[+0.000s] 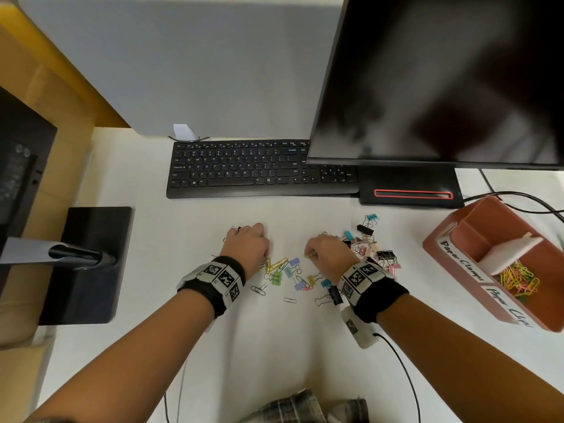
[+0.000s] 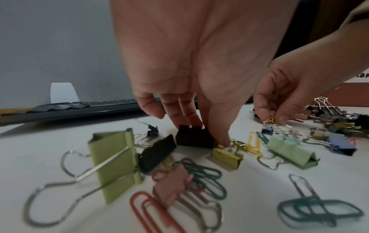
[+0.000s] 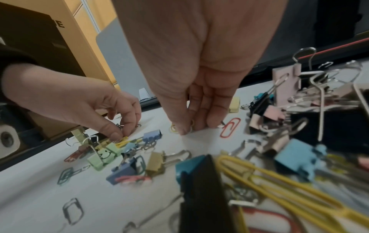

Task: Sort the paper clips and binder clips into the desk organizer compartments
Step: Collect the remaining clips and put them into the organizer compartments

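Clips (image 1: 293,270) lie mixed on the tabletop (image 1: 274,346); organizer (image 1: 451,248) at 3 o'clock. Right hand (image 1: 329,251) pinches a yellow paper clip (image 2: 270,121); left hand (image 1: 247,242) pinches yellow clips (image 3: 121,140), presumably gathering by type.

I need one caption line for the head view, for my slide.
Both hands, left and right, pick among mixed clips on a white desk; an organizer with paper clips stands at right.

I see binder clips (image 2: 112,164) with matt painted bodies and shiny wire handles on the smooth, matt white desk (image 1: 274,346).
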{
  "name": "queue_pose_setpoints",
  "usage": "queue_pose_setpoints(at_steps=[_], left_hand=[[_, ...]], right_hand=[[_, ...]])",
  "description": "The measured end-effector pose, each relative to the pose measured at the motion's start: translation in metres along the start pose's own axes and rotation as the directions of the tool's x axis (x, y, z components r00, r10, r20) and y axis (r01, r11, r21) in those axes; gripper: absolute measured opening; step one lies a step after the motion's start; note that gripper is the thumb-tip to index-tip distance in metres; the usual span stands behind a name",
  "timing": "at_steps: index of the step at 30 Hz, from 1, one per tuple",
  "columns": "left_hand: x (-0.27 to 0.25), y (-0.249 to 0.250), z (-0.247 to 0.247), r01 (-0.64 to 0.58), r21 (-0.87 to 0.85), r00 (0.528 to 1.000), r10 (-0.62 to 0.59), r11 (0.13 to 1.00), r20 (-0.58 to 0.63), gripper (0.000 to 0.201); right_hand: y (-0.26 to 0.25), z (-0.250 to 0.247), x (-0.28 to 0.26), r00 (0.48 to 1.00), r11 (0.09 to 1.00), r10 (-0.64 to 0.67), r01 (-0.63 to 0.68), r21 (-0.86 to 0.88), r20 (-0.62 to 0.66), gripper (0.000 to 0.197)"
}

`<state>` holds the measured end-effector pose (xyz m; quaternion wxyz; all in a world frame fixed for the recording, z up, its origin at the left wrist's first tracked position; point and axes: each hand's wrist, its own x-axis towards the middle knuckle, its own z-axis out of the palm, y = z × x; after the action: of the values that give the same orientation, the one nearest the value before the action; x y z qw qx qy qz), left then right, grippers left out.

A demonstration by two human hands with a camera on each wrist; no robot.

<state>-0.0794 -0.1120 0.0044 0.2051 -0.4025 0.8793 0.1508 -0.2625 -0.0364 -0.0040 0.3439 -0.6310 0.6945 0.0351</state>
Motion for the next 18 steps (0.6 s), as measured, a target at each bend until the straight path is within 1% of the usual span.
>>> queue_pose_setpoints(at_steps=[2,5,7,9,10,12,14,15,17,18], left_hand=[[-0.002,0.002,-0.001,-0.006,0.047,1.000,0.007,0.999,-0.011,0.016],[-0.004,0.002,-0.002,-0.037,0.109,0.998,0.042,0.993,-0.041,0.023],[-0.005,0.002,-0.003,-0.059,0.119,0.996,0.066,0.991,-0.058,0.025],[-0.007,0.002,-0.004,-0.088,0.081,0.991,0.095,0.993,-0.093,0.024],[-0.008,0.000,-0.005,-0.108,0.015,0.986,0.109,0.994,-0.129,0.023],[-0.011,-0.009,-0.008,-0.153,-0.225,0.967,0.098,0.962,-0.237,0.020],[-0.018,-0.022,-0.014,-0.158,-0.472,0.950,0.003,0.867,-0.313,0.016],[-0.023,-0.028,-0.017,-0.142,-0.550,0.942,-0.059,0.823,-0.331,0.014],[-0.036,-0.043,-0.020,-0.104,-0.633,0.912,-0.180,0.767,-0.368,0.006],[-0.044,-0.050,-0.020,-0.092,-0.643,0.896,-0.218,0.761,-0.387,0.004]], right_hand=[[-0.003,0.000,0.000,1.000,0.999,0.020,-0.020,0.028,0.013,0.022],[-0.003,0.001,-0.003,1.000,0.998,-0.002,0.001,0.059,0.007,0.019],[-0.001,0.002,-0.006,1.000,0.997,-0.022,0.021,0.069,0.012,0.019],[0.001,0.000,-0.009,1.000,0.997,-0.028,0.027,0.078,0.001,0.019],[0.001,-0.002,-0.010,0.999,0.996,-0.033,0.035,0.088,-0.018,0.019],[-0.003,-0.007,-0.012,0.996,0.994,-0.071,0.075,0.083,-0.051,0.019],[-0.015,-0.012,-0.012,0.987,0.987,-0.148,0.150,0.050,-0.056,0.018],[-0.022,-0.014,-0.010,0.982,0.983,-0.180,0.182,0.038,-0.050,0.017],[-0.038,-0.014,-0.004,0.976,0.976,-0.219,0.219,0.002,-0.015,0.016],[-0.046,-0.012,0.001,0.975,0.975,-0.221,0.222,-0.025,0.013,0.016]])
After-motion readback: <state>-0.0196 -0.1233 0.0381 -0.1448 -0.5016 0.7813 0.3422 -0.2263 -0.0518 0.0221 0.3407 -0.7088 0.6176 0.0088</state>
